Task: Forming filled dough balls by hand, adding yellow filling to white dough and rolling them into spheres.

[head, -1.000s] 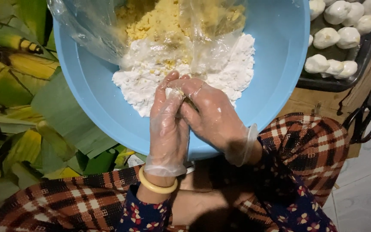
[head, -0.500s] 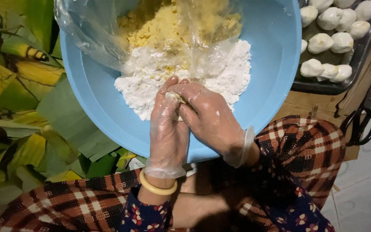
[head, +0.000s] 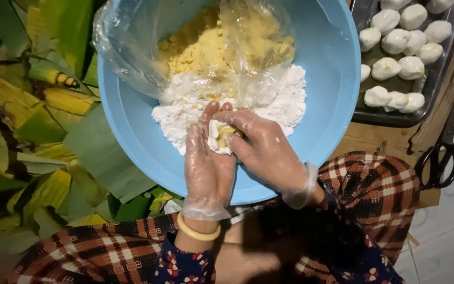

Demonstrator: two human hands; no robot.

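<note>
Dough (head: 217, 138), a small white lump with a bit of yellow filling showing in its middle, sits cupped in my left hand (head: 206, 168) just above the near side of the blue bowl (head: 337, 79). My left fingers curl up around it, so that hand is closed loosely on the lump rather than flat. My right hand (head: 266, 150) comes in from the right, its fingertips (head: 232, 138) pressed onto the dough and pinching at its edge; that hand too is clamped on the lump. Both hands wear thin clear plastic gloves, and a pale yellow bangle (head: 198, 231) rings my left wrist.

Inside the bowl lies a heap of white flour (head: 285, 100) at the middle, touching a mound of crumbly yellow filling (head: 200, 52) on the far side. A clear plastic bag (head: 127, 47) drapes over the filling and the bowl's far left rim.

To the right of the bowl stands a dark metal tray (head: 390, 115) holding rows of finished white dough balls (head: 398, 67). Black-handled scissors (head: 440, 158) lie near the tray's near corner. Green and yellow banana leaves (head: 38, 131) are spread to the left of the bowl. My plaid sleeves (head: 379, 189) show at the bottom.
</note>
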